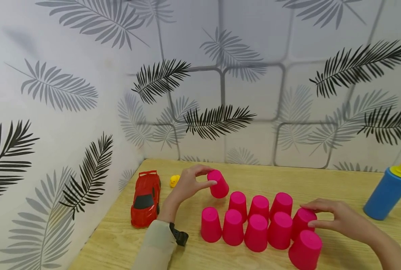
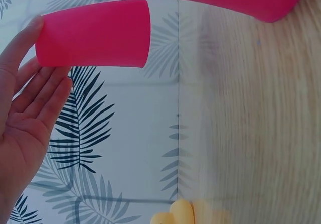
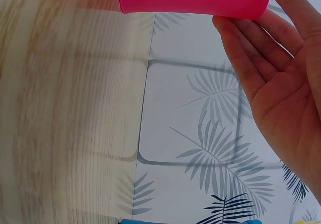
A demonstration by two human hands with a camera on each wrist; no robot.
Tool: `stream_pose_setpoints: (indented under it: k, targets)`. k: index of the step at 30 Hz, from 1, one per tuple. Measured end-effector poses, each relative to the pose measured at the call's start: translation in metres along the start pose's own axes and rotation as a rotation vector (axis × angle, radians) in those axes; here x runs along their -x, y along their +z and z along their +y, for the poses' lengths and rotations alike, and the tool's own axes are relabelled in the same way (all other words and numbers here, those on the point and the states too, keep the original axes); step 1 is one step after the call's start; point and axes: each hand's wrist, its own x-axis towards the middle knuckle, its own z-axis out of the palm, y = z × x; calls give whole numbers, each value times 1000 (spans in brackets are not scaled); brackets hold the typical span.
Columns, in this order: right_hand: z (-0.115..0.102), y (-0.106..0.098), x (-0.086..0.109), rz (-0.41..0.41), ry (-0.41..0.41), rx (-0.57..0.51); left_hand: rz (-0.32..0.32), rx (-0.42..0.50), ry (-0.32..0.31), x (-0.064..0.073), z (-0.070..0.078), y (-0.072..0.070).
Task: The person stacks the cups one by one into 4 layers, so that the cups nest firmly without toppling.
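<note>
Upside-down pink plastic cups [image 1: 233, 227] stand in two close rows on the wooden table. My left hand [image 1: 188, 183] grips one pink cup [image 1: 218, 184] by its narrow closed end, at the left behind the rows. In the left wrist view a gap shows between that cup's [image 2: 95, 33] rim and the tabletop. My right hand [image 1: 338, 217] pinches the rightmost cup of the back row [image 1: 303, 223] between thumb and fingers. Whether this cup touches the table is hidden by the front cup [image 1: 305, 250]. The right wrist view shows it partly, above the palm [image 3: 286, 88].
A red toy car [image 1: 145, 198] lies at the table's left, with a yellow rubber duck [image 1: 174, 180] behind my left wrist. Far right stands a blue cylinder with a yellow top [image 1: 387, 193]. A leaf-patterned wall [image 1: 200, 146] borders the table [image 1: 305, 180] at the back.
</note>
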Motion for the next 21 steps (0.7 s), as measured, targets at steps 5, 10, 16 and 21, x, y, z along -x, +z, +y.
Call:
stream_pose_setpoints:
  k: [5,10,16,21]
  targets:
    - [-1,-1,0,1,-1,8,48,20,8,-10,2,6]
    - [-3,-3,0,-1,-9,-4,64,60,30,-22,-1,13]
    - [-4,-4,0,8,-22,-8,22,44,56,-37,-6,28]
    - [-2,-2,1,37,-45,12,-40,17,49,-44,-10,40]
